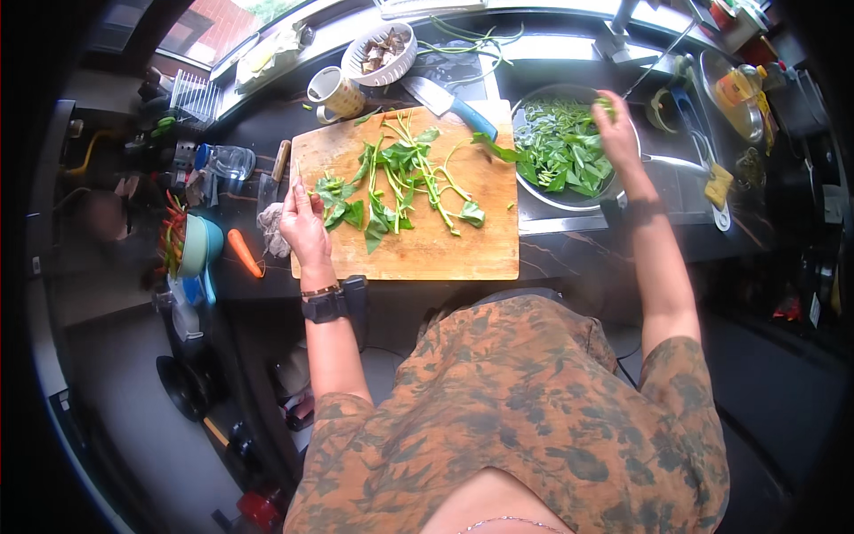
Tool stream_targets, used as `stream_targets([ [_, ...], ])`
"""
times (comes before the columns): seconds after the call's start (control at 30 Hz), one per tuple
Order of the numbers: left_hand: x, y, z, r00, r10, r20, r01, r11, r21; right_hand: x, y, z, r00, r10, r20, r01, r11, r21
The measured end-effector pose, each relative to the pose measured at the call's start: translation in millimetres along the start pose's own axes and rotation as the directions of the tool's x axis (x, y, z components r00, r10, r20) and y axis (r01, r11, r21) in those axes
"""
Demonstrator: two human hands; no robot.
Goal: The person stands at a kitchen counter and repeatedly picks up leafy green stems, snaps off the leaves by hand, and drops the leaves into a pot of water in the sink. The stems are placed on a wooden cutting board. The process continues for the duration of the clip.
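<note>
My left hand [305, 223] is raised over the left edge of the wooden cutting board [413, 257], its fingers pinched on a thin stem with green leaves beside it. Leafy green stems [400, 173] lie across the board. My right hand [614, 127] is above the right rim of a round bowl [567, 203], with a bit of green between its fingers. Cut greens [560, 147] fill much of the bowl. A knife with a blue handle [474, 119] rests across the board's upper edge.
Behind the board stand a mug [343, 97] and a white basket [367, 73]. Long green beans [467, 47] lie beyond. To the left are a carrot [244, 252], a grey cloth [272, 229], a second knife [268, 187], a glass jar [230, 162] and a bowl of peppers [193, 247].
</note>
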State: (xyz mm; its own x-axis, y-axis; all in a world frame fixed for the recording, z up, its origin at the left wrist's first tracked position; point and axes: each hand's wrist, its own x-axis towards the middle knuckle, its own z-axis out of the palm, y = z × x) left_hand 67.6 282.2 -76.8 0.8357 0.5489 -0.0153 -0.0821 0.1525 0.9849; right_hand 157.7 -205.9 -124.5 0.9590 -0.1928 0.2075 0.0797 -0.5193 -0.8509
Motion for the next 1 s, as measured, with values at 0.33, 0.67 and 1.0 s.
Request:
stream_targets([
  [0.33,-18,-72,-53,0.999,-0.006,0.038,-0.028,0.568,0.823,97,115,-1,0.714,0.640,0.284,-0.491,0.167,0.855],
  [0.67,-66,-62,-9,0.986,0.105,0.133,-0.169,0.602,0.780,188,198,-68,0.778,0.570,0.265,-0.545,0.401,0.736],
  [1.0,-63,-60,8,0.944,0.273,0.187,-0.250,0.219,0.943,222,169,-110,0.741,0.620,0.258,-0.662,0.611,0.433],
])
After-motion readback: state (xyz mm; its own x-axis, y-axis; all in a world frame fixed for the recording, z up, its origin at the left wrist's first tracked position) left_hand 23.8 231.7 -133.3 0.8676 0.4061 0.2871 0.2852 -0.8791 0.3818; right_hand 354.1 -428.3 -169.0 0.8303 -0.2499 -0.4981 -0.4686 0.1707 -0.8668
